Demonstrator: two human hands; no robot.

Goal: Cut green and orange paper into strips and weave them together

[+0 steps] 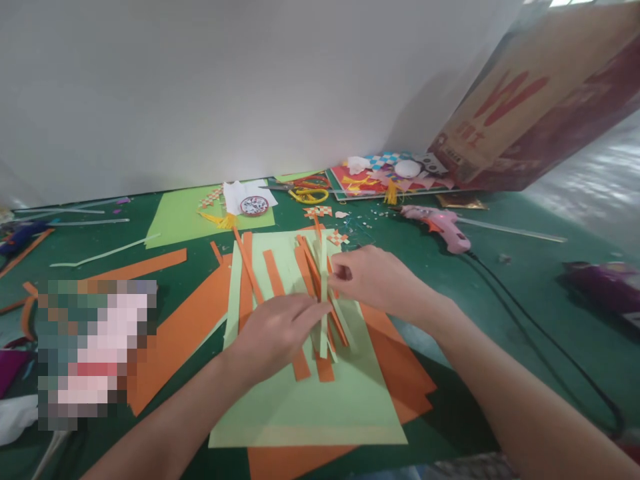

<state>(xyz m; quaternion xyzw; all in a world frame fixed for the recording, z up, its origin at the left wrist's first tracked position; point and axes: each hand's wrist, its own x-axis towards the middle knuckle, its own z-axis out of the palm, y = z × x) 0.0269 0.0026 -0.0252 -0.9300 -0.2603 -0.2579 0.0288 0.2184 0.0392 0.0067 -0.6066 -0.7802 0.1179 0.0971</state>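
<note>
Both of my hands are over a light green sheet [310,413] that lies on orange paper [180,340]. Between them is a pale green strip [324,333], roughly upright in the view. My right hand [375,277] pinches at the strip's right side, thumb and index finger curled together. My left hand [283,330] touches the strip with its fingertips from the left, its fingers lying over orange strips [274,270]. More orange strips [325,367] and green strips are bunched under the hands. What the left fingers hold underneath is hidden.
A pink glue gun [440,225] with a black cord lies to the right. Yellow-handled scissors [309,195] rest at the back near a round patterned piece [255,205]. A large paper bag [530,100] stands back right. A purple object [605,287] lies far right. A blurred-out object [100,353] is left.
</note>
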